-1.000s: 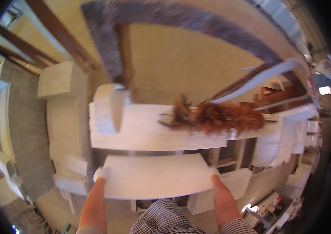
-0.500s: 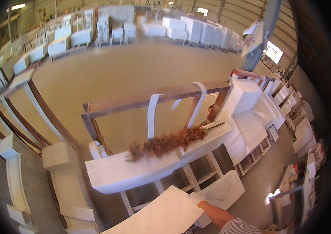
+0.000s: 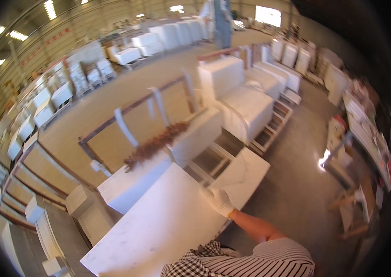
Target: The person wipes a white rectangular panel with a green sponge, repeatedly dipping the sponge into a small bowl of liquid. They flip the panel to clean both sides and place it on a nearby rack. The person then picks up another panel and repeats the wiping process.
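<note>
My right hand (image 3: 219, 201), in a pale work glove, reaches out from a striped sleeve and is closed on the long edge of a large white marble slab (image 3: 144, 226). The slab slants across the lower middle, its far corner overlapping a stack of white slabs (image 3: 133, 180) behind it. Some of the fingers are hard to make out against the pale stone. Past the hand, a second veined slab (image 3: 246, 173) lies lower down. A brown fluffy strip (image 3: 156, 144) rests along the top of the stack. My left hand is out of sight.
A metal rack with white straps (image 3: 122, 127) stands behind the stack. Bulky white slab stacks (image 3: 246, 111) sit on frames farther right. More racks (image 3: 34, 161) line the left. A cluttered bench (image 3: 366, 134) is at the right. Black-and-white checked cloth (image 3: 186, 265) shows at the lower edge.
The view has swung to the right and the surroundings have shifted left. The held slab shows more of its face and now overlaps the stack behind. My right hand keeps its hold.
</note>
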`<control>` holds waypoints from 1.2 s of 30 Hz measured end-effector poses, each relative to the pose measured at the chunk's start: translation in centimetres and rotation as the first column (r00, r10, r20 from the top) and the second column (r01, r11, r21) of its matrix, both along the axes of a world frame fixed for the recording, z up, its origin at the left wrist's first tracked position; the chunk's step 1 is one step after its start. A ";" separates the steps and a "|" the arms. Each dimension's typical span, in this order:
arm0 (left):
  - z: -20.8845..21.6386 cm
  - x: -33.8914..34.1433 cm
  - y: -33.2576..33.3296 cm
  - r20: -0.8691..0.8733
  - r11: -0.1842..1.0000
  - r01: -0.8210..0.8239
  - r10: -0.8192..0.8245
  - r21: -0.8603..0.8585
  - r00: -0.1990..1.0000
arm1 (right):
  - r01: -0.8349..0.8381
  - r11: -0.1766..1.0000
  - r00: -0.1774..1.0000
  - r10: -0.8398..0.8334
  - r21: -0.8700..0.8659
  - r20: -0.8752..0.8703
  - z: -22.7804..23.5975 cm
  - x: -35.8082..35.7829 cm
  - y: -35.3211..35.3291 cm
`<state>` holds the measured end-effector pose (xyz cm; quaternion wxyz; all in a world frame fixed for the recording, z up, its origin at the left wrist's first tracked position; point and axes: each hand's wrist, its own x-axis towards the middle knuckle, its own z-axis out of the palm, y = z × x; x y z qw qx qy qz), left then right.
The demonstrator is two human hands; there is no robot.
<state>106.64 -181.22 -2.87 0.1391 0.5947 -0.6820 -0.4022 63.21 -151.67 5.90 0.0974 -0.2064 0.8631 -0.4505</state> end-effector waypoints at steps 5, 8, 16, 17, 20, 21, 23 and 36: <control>2.5 -7.1 1.5 -0.212 0.993 0.106 -0.091 0.058 0.973 | 0.101 0.975 0.992 -0.114 -0.198 -0.055 3.3 1.8 5.7; 3.2 -10.9 2.8 -0.282 0.979 0.184 -0.151 0.094 0.948 | 0.158 0.981 0.986 -0.162 -0.114 -0.030 3.2 2.0 9.3; 3.6 -23.4 8.6 -0.408 0.906 0.390 -0.297 0.164 0.863 | 0.255 0.967 0.967 -0.255 0.005 0.025 2.7 1.2 19.9; 3.7 -25.3 9.8 -0.419 0.894 0.416 -0.317 0.168 0.851 | 0.283 0.958 0.957 -0.285 0.042 0.048 2.7 0.9 21.5; 4.2 -31.4 14.6 -0.446 0.848 0.498 -0.381 0.180 0.810 | 0.342 0.940 0.939 -0.341 -0.014 0.035 2.7 -0.3 27.5; 4.4 -33.4 16.5 -0.453 0.836 0.519 -0.398 0.180 0.798 | 0.368 0.930 0.929 -0.369 0.021 0.035 2.7 -0.9 29.7; 4.8 -37.3 20.4 -0.475 0.811 0.555 -0.420 0.186 0.773 | 0.395 0.916 0.917 -0.398 0.068 0.021 2.7 -2.2 34.5; 5.4 -55.0 41.2 -0.543 0.655 0.717 -0.523 0.237 0.657 | 0.872 0.489 0.489 -0.872 -0.029 -0.029 5.4 -2.1 61.7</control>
